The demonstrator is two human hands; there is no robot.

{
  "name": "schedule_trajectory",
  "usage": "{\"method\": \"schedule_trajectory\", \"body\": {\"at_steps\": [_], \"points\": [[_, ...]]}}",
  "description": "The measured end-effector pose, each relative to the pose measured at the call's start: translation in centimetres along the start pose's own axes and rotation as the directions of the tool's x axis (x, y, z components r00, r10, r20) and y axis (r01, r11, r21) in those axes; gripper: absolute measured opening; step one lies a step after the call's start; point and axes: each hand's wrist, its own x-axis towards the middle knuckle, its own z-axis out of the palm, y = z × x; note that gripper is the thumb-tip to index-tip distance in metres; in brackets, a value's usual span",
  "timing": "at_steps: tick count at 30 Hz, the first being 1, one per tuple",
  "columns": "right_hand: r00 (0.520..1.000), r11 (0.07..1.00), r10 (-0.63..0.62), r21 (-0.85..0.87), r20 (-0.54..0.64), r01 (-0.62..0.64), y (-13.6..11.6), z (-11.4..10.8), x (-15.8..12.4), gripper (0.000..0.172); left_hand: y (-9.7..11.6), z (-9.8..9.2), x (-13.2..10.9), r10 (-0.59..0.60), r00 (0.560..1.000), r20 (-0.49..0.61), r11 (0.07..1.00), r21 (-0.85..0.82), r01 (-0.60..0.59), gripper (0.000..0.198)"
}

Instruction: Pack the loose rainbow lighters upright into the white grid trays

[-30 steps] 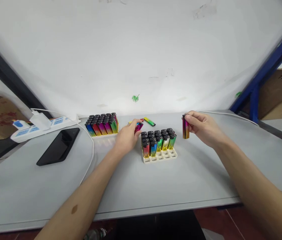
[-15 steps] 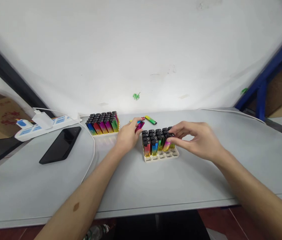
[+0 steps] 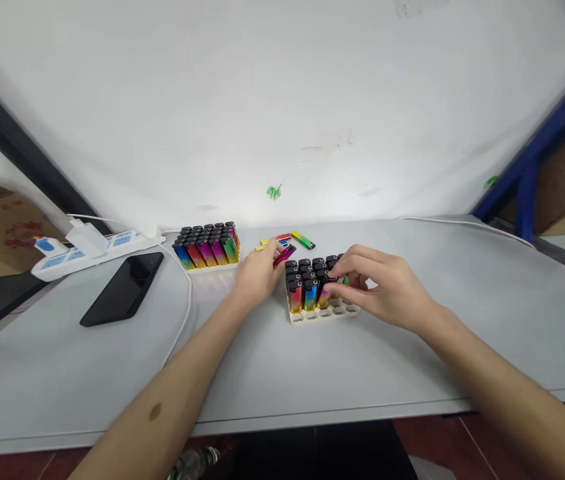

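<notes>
My right hand pinches a pink-and-yellow lighter that stands upright in a white slotted tray. Beside it in the same row are a red lighter and a blue lighter; several more fill the rows behind, and slots along the front show bare. Left of this tray, my left hand closes on a magenta lighter, held slantwise between thumb and fingers. Just beyond those fingers lie a few loose lighters, among them a yellow-green lighter.
A second tray full of upright lighters stands to the left. Farther left are a black phone, a white cable and a power strip. A white wall rises behind the grey table.
My right hand has moved left with the pink-and-yellow lighter, which now stands beside the blue one. The magenta lighter in my left hand has tilted and shifted slightly right.
</notes>
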Motion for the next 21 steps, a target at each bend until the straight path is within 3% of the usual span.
{"method": "schedule_trajectory", "body": {"at_steps": [13,18,21], "points": [[1.000,1.000,-0.020,0.015,-0.002,0.020,0.08,-0.33,0.04,0.006,-0.36,0.19,-0.03,0.041,0.999,0.025,0.998,-0.053,-0.039,0.032],[0.997,0.997,-0.080,-0.015,0.018,0.081,0.03,-0.28,0.10,0.004,-0.60,0.49,0.03,0.059,0.998,0.012,0.992,-0.109,-0.058,0.036],[0.994,0.995,-0.093,-0.038,-0.063,0.091,-0.27,-0.30,0.22,0.004,-0.68,0.60,0.03,0.064,0.998,0.014,0.985,-0.160,-0.061,0.038]]}}
